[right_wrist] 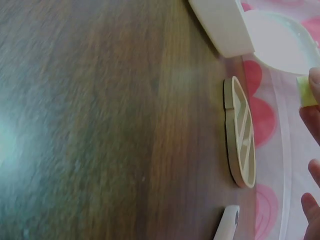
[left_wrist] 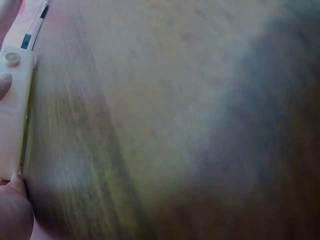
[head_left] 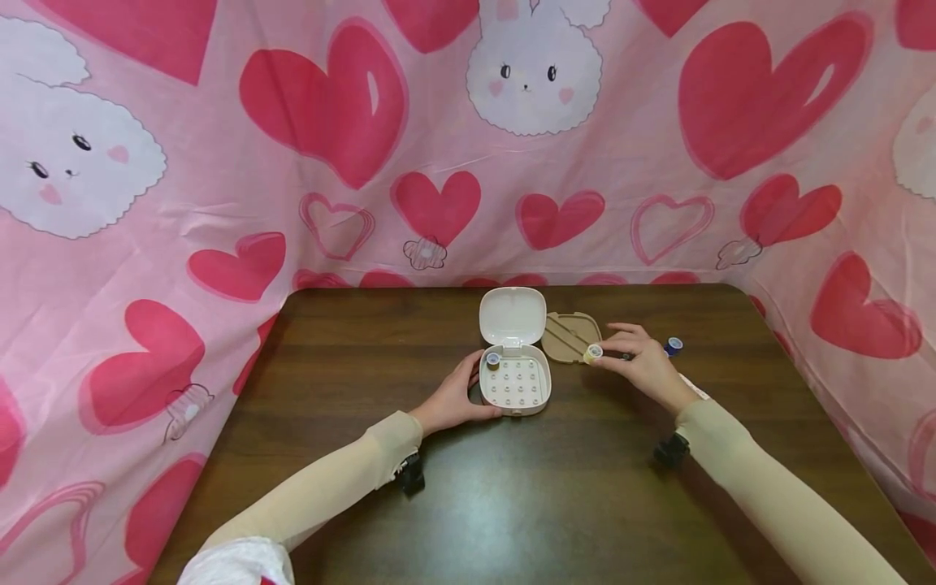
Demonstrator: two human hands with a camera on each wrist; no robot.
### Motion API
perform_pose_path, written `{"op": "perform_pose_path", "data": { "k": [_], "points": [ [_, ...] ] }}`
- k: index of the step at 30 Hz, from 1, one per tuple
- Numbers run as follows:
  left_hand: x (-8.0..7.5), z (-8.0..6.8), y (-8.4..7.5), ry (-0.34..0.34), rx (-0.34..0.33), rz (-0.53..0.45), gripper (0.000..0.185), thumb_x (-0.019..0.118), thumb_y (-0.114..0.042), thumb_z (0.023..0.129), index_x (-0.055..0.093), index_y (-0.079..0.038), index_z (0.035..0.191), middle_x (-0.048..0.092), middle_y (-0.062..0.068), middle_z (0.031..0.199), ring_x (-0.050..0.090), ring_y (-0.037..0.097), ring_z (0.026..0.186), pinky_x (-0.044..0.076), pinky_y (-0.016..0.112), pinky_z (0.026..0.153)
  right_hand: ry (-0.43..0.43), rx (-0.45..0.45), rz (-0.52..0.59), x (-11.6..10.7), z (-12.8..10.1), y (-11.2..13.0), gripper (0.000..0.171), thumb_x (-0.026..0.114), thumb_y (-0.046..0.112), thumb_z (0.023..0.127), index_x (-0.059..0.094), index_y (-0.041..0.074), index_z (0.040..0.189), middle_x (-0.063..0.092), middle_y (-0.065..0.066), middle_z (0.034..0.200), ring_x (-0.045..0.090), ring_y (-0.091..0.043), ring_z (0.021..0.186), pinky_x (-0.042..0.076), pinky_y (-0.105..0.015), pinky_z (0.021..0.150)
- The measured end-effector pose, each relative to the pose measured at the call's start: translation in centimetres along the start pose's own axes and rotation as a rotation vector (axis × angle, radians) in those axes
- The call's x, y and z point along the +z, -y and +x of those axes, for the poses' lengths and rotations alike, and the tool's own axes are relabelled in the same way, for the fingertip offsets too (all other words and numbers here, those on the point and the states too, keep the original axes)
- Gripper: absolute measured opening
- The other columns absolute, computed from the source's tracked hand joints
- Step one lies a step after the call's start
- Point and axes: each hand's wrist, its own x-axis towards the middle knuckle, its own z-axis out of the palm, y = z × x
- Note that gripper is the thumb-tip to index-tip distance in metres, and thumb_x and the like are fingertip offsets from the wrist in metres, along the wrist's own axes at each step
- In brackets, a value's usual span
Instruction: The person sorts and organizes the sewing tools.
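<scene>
A white sewing box (head_left: 546,375) stands on the table with its rounded lid (head_left: 513,315) raised at the back. Small pegs fill its inside in rows, and a dark spool (head_left: 493,362) sits at the back left corner. My left hand (head_left: 455,400) grips the box's left side, thumb at the front. To the right of the box, my right hand (head_left: 645,366) pinches a small pale yellow thread spool (head_left: 593,353) between thumb and fingertip, over the edge of a beige divided tray (head_left: 574,333). The right wrist view shows that yellow spool (right_wrist: 305,91) at the edge.
Beyond my right hand lies a blue spool (head_left: 673,346). A slim white item (head_left: 695,387), partly hidden by the hand, lies near the right wrist. The brown table (head_left: 366,341) meets a pink heart-patterned cloth (head_left: 512,171) at its back and sides.
</scene>
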Motion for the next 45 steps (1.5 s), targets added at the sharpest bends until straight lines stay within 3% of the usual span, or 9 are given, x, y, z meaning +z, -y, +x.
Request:
{"op": "perform_pose_path", "data": {
  "k": [4, 8, 16, 27, 35, 42, 45],
  "points": [
    [0.0, 0.1, 0.0, -0.001, 0.002, 0.002, 0.111, 0.094, -0.022, 0.079, 0.022, -0.004, 0.162, 0.031, 0.017, 0.164, 0.04, 0.027, 0.149, 0.036, 0.039, 0.122, 0.006, -0.005, 0.005, 0.5, 0.3, 0.3, 0.026, 0.085, 0.016, 0.087, 0.081, 0.003, 0.109, 0.075, -0.018, 0.114, 0.046, -0.034, 0.136, 0.04, -0.049, 0.109],
    [0.0, 0.1, 0.0, 0.0, 0.001, 0.01, 0.111, 0.094, -0.021, 0.078, 0.022, -0.004, 0.162, 0.031, 0.016, 0.164, 0.04, 0.027, 0.149, 0.036, 0.037, 0.122, 0.018, -0.018, 0.014, 1.0, 0.6, 0.6, 0.027, 0.085, 0.015, 0.087, 0.08, 0.002, 0.11, 0.072, -0.023, 0.119, 0.048, -0.037, 0.132, 0.04, -0.056, 0.108],
    [0.0, 0.0, -0.2, -0.002, -0.001, 0.006, 0.111, 0.093, -0.021, 0.079, 0.022, -0.003, 0.162, 0.031, 0.017, 0.164, 0.04, 0.027, 0.149, 0.036, 0.037, 0.122, 0.032, -0.008, 0.001, 2.2, 1.2, 1.3, 0.029, 0.087, 0.017, 0.086, 0.082, 0.007, 0.112, 0.075, -0.007, 0.097, 0.048, -0.02, 0.105, 0.044, -0.039, 0.087],
    [0.0, 0.0, -0.3, -0.003, -0.006, 0.011, 0.111, 0.094, -0.021, 0.079, 0.022, -0.004, 0.162, 0.031, 0.016, 0.164, 0.04, 0.027, 0.149, 0.036, 0.037, 0.122, 0.072, 0.017, -0.006, 3.9, 1.9, 2.0, 0.031, 0.087, 0.023, 0.086, 0.082, 0.009, 0.113, 0.068, -0.005, 0.094, 0.048, -0.024, 0.098, 0.042, -0.034, 0.077],
    [-0.1, -0.1, -0.1, -0.008, -0.008, 0.009, 0.111, 0.094, -0.021, 0.079, 0.022, -0.004, 0.162, 0.031, 0.016, 0.165, 0.039, 0.026, 0.15, 0.036, 0.037, 0.122, 0.069, -0.046, -0.045, 5.5, 2.8, 2.9, 0.028, 0.087, 0.023, 0.086, 0.083, 0.01, 0.11, 0.07, -0.006, 0.095, 0.051, -0.022, 0.093, 0.044, -0.036, 0.079],
    [-0.2, -0.1, -0.1, -0.002, -0.016, 0.008, 0.111, 0.093, -0.023, 0.08, 0.021, -0.005, 0.163, 0.03, 0.015, 0.165, 0.039, 0.026, 0.15, 0.035, 0.037, 0.122, 0.104, -0.028, -0.007, 6.6, 3.3, 3.8, 0.024, 0.086, 0.019, 0.087, 0.082, 0.008, 0.108, 0.058, -0.007, 0.094, 0.05, -0.02, 0.09, 0.049, -0.027, 0.073],
    [-0.1, -0.1, -0.1, 0.003, -0.019, 0.007, 0.111, 0.093, -0.024, 0.08, 0.021, -0.005, 0.163, 0.03, 0.016, 0.165, 0.039, 0.026, 0.15, 0.035, 0.038, 0.122, 0.118, -0.049, -0.012, 7.1, 3.5, 3.9, 0.022, 0.086, 0.018, 0.087, 0.082, 0.008, 0.106, 0.061, -0.008, 0.096, 0.05, -0.02, 0.089, 0.05, -0.025, 0.067]
  ]
}}
